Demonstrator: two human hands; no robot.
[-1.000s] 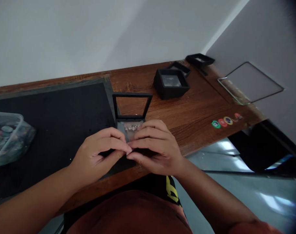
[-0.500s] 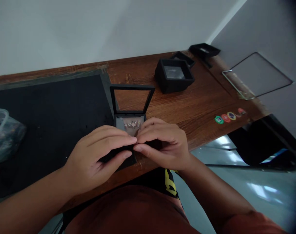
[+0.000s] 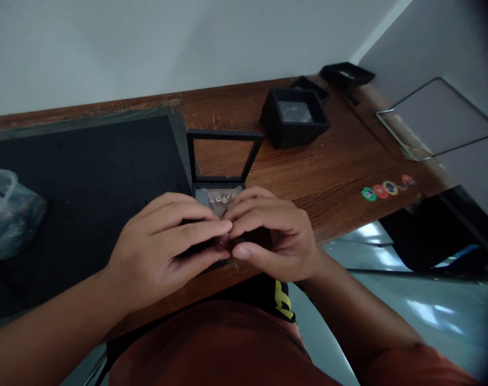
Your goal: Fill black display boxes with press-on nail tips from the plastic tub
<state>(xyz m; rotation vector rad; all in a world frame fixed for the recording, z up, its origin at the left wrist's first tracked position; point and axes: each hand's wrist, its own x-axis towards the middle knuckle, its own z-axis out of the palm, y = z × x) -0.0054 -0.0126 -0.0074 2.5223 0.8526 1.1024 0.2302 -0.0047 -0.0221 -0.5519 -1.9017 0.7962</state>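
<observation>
A small black display box [image 3: 223, 133] stands at the table's front with its window lid raised. Several tiny silver-coloured charms [image 3: 224, 199] lie on the pale lining inside it. My left hand [image 3: 159, 246] is in front of the box, thumb and forefinger drawn together around something small and dark reddish that I cannot make out. My right hand [image 3: 273, 230] meets it fingertip to fingertip, its fingers curled over the box's right front. Whatever the right fingers hold is hidden. Both hands cover the front of the box.
At the left a clear plastic tub [image 3: 14, 214] with packed contents sits on a black mat [image 3: 87, 166]. Stacked black boxes [image 3: 295, 118] stand behind on the right, and another black tray [image 3: 346, 74] in the corner. Round stickers [image 3: 388, 187] and a wire frame [image 3: 438, 118] are further right.
My left fingers have shifted slightly, and something dark reddish now shows between thumb and forefinger. My right thumb has come a little away from its forefinger. The whole view has shifted slightly.
</observation>
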